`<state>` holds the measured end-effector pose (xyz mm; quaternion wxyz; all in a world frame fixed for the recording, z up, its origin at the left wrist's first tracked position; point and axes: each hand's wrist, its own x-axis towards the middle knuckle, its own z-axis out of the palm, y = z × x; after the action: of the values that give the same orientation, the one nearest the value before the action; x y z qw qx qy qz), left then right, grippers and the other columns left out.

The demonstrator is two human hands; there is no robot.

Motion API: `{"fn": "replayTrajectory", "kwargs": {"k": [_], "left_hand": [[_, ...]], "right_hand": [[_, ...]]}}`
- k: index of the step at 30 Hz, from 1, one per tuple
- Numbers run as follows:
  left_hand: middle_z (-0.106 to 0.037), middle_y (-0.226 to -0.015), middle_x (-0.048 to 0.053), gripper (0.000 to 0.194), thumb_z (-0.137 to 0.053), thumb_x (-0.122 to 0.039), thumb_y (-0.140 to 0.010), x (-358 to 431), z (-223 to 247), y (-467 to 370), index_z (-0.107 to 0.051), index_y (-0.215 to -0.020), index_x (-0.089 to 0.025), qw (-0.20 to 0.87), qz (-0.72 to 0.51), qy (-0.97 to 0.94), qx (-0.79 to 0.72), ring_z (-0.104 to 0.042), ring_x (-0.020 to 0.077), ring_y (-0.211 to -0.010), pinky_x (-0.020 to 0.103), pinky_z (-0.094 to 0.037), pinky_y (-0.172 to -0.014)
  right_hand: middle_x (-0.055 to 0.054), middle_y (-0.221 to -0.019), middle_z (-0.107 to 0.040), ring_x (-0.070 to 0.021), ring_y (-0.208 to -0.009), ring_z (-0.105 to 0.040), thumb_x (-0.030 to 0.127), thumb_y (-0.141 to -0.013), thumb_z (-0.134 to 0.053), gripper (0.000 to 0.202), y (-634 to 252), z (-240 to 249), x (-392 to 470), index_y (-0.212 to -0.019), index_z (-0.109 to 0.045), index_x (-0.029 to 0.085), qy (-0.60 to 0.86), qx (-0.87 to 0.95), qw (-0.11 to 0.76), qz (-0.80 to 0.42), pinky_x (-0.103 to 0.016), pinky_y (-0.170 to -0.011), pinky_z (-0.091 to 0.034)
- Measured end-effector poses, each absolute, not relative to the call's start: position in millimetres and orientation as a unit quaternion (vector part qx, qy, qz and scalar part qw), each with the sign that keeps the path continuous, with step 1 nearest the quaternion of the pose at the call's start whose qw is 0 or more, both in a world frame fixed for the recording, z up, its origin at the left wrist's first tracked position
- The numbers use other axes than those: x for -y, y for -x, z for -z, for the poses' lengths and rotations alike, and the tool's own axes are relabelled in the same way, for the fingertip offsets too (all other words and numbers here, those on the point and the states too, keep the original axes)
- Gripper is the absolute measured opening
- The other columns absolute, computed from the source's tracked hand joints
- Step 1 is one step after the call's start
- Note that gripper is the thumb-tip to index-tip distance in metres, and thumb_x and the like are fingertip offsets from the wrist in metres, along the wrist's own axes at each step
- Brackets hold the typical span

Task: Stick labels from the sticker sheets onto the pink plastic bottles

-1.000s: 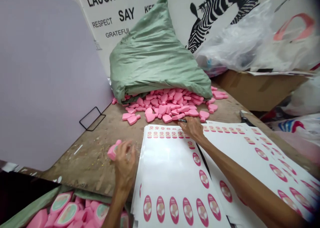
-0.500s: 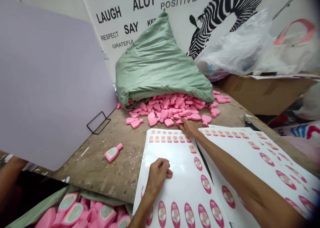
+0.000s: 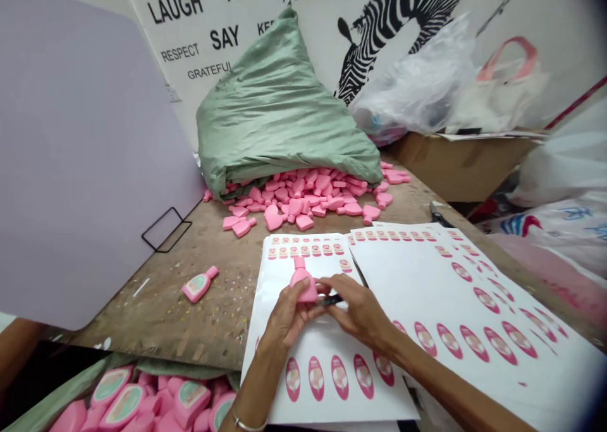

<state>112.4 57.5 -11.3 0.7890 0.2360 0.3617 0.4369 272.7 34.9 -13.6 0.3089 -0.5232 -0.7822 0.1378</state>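
Note:
My left hand point(image 3: 283, 315) holds a plain pink bottle-shaped piece point(image 3: 302, 284) upright over the left sticker sheet point(image 3: 303, 343). My right hand point(image 3: 364, 312) meets it from the right, pinching a thin dark tool point(image 3: 331, 300) whose tip touches the piece. The sheet carries rows of pink oval stickers along its top and bottom edges. A second sticker sheet point(image 3: 427, 280) lies to the right. One labelled pink bottle point(image 3: 199, 284) lies alone on the worn table point(image 3: 190, 318), left of the sheets.
A pile of plain pink pieces point(image 3: 308, 198) spills from a green sack point(image 3: 279, 116) at the back. A bin of labelled pink bottles point(image 3: 142, 400) sits at the lower left. A lilac board point(image 3: 71, 154) stands left; a cardboard box point(image 3: 455, 166) and plastic bags are at the right.
My right hand drew back from the pile with a pink piece and met my left hand over the sheet. Earlier my left hand set down the labelled bottle.

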Motion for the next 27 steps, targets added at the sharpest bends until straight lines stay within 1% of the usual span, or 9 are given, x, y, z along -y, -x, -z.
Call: {"fn": "replayTrajectory", "kwargs": {"k": [2, 5, 7, 11, 13, 17, 20, 23, 27], "left_hand": [[-0.069, -0.093, 0.014, 0.034, -0.067, -0.035, -0.077, -48, 15, -109, -0.061, -0.098, -0.009, 0.766, -0.432, -0.262, -0.398, -0.067, 0.0187, -0.075, 0.030, -0.056, -0.070], [-0.068, -0.096, 0.013, 0.039, -0.071, -0.038, -0.074, -37, 17, -98, -0.059, -0.099, -0.011, 0.702, -0.462, -0.293, -0.455, -0.066, 0.0150, -0.071, 0.027, -0.057, -0.067], [-0.067, -0.094, 0.012, 0.040, -0.070, -0.042, -0.073, -32, 16, -90, -0.058, -0.095, -0.011, 0.662, -0.483, -0.314, -0.479, -0.065, 0.0136, -0.067, 0.027, -0.057, -0.063], [-0.067, -0.084, 0.009, 0.042, -0.068, -0.048, -0.073, -26, 22, -76, -0.057, -0.092, -0.012, 0.616, -0.504, -0.332, -0.507, -0.064, 0.0138, -0.063, 0.028, -0.058, -0.061], [-0.067, -0.082, 0.008, 0.044, -0.070, -0.048, -0.071, -24, 27, -71, -0.058, -0.092, -0.011, 0.611, -0.498, -0.327, -0.521, -0.064, 0.0146, -0.063, 0.028, -0.058, -0.062], [-0.067, -0.086, 0.009, 0.043, -0.073, -0.044, -0.069, -24, 35, -65, -0.060, -0.094, -0.011, 0.613, -0.494, -0.315, -0.531, -0.066, 0.0168, -0.069, 0.030, -0.059, -0.066], [-0.068, -0.087, 0.008, 0.042, -0.073, -0.042, -0.070, -25, 39, -62, -0.060, -0.097, -0.012, 0.620, -0.497, -0.314, -0.519, -0.067, 0.0180, -0.073, 0.031, -0.059, -0.070], [-0.069, -0.090, 0.010, 0.045, -0.073, -0.043, -0.070, -24, 42, -58, -0.060, -0.099, -0.012, 0.622, -0.498, -0.313, -0.517, -0.068, 0.0203, -0.078, 0.032, -0.059, -0.074], [-0.070, -0.094, 0.011, 0.049, -0.073, -0.044, -0.069, -24, 41, -54, -0.059, -0.103, -0.011, 0.611, -0.490, -0.328, -0.528, -0.069, 0.0216, -0.077, 0.032, -0.059, -0.071]], "right_hand": [[-0.008, -0.102, -0.066, -0.0222, -0.087, -0.061, 0.040, -0.083, -0.052, 0.032, -283, 15, -27, -0.108, -0.055, 0.020, 0.658, 0.676, 0.295, -0.150, -0.035, -0.074, -0.047], [-0.009, -0.094, -0.067, -0.0275, -0.083, -0.062, 0.053, -0.076, -0.056, 0.040, -301, 17, -27, -0.097, -0.055, 0.019, 0.782, 0.579, 0.166, -0.160, -0.039, -0.071, -0.045], [-0.008, -0.089, -0.068, -0.0271, -0.081, -0.063, 0.052, -0.076, -0.054, 0.036, -308, 19, -28, -0.093, -0.053, 0.020, 0.796, 0.568, 0.121, -0.169, -0.037, -0.069, -0.043], [-0.009, -0.092, -0.066, -0.0270, -0.084, -0.063, 0.050, -0.078, -0.051, 0.034, -309, 19, -27, -0.093, -0.050, 0.020, 0.823, 0.535, 0.117, -0.150, -0.034, -0.067, -0.041], [-0.008, -0.088, -0.066, -0.0273, -0.082, -0.063, 0.053, -0.076, -0.052, 0.036, -308, 19, -27, -0.089, -0.050, 0.020, 0.827, 0.528, 0.117, -0.155, -0.034, -0.066, -0.040], [-0.004, -0.079, -0.065, -0.0237, -0.077, -0.062, 0.049, -0.072, -0.059, 0.032, -312, 21, -29, -0.086, -0.049, 0.022, 0.827, 0.510, 0.182, -0.155, -0.032, -0.065, -0.039], [-0.001, -0.077, -0.063, -0.0191, -0.073, -0.060, 0.046, -0.067, -0.063, 0.033, -315, 27, -32, -0.084, -0.050, 0.021, 0.790, 0.485, 0.290, -0.235, -0.028, -0.062, -0.040], [-0.001, -0.073, -0.062, -0.0170, -0.069, -0.059, 0.046, -0.067, -0.065, 0.032, -321, 32, -35, -0.080, -0.053, 0.018, 0.696, 0.470, 0.422, -0.342, -0.027, -0.061, -0.043], [-0.003, -0.074, -0.063, -0.0152, -0.062, -0.056, 0.049, -0.064, -0.069, 0.039, -362, 26, -33, -0.083, -0.058, 0.017, 0.652, 0.445, 0.505, -0.348, -0.027, -0.057, -0.043]]}}
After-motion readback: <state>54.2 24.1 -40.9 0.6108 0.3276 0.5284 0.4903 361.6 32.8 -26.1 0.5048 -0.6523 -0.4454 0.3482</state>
